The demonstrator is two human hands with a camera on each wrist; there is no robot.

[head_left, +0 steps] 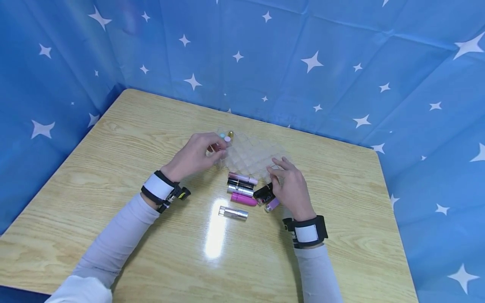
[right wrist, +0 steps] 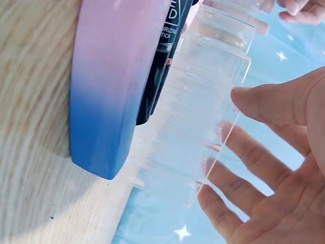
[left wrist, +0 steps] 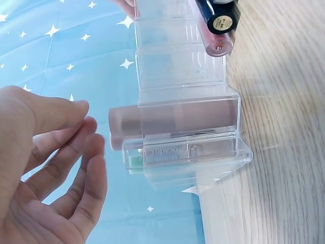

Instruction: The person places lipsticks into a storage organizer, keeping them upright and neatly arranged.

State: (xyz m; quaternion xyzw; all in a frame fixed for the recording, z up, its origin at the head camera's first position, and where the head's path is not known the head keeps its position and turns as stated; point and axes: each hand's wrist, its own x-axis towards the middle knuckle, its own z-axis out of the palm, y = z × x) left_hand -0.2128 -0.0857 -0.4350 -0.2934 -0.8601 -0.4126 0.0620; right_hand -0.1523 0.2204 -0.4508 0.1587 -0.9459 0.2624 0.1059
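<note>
A clear plastic lipstick organizer (head_left: 251,153) with rows of slots stands near the back of the table. My left hand (head_left: 197,153) is at its left end. In the left wrist view, loosely bent fingers (left wrist: 94,183) hold nothing, just short of a mauve tube (left wrist: 177,117) standing in a slot. A gold-topped tube (head_left: 230,134) and a lilac-topped tube (head_left: 227,139) sit in that same end. My right hand (head_left: 291,187) touches the organizer's right end, thumb and extended fingertips along its edge in the right wrist view.
In front of the organizer lie a hot pink tube (head_left: 243,199), a silver tube (head_left: 240,191), a pale pink tube (head_left: 243,178) and black tubes (head_left: 264,193). A pink-to-blue tube (right wrist: 106,101) lies below my right hand. Nearer me is another silver tube (head_left: 233,213). A starry blue curtain (head_left: 250,63) hangs behind.
</note>
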